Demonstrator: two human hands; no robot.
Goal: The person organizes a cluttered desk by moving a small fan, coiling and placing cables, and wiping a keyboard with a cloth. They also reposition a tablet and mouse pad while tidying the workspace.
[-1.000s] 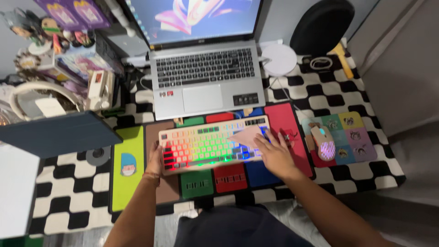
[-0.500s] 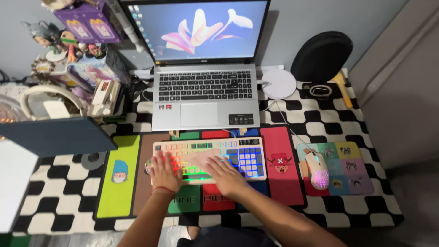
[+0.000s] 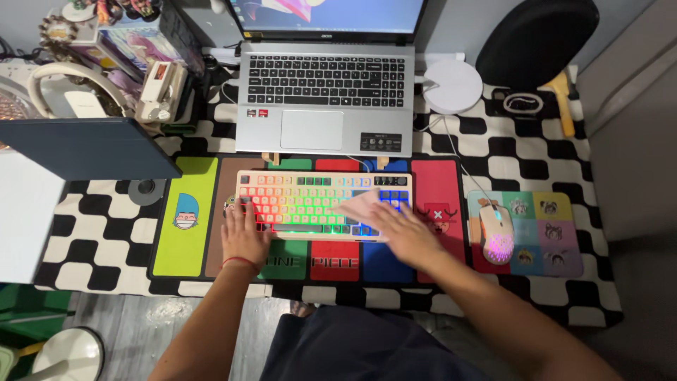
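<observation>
A cream keyboard (image 3: 310,201) with rainbow backlit keys lies on a multicoloured desk mat (image 3: 187,219). My left hand (image 3: 243,236) rests on the keyboard's lower left corner, fingers over the red-lit keys, holding it steady. My right hand (image 3: 405,236) presses a pale pink cloth (image 3: 360,206) flat onto the right half of the keys, beside the blue-lit number block. The cloth's near edge is hidden under my fingers.
An open silver laptop (image 3: 324,99) stands behind the keyboard. To the right, a lit mouse (image 3: 497,229) sits on a colourful mouse pad (image 3: 557,240). A dark blue tablet cover (image 3: 92,148), headphones (image 3: 67,77) and clutter fill the left. A white disc (image 3: 453,86) lies at the back right.
My right hand has slid the cloth from the keyboard's middle back toward its right side. My left hand has slipped to the lower left corner. The view has tilted down.
</observation>
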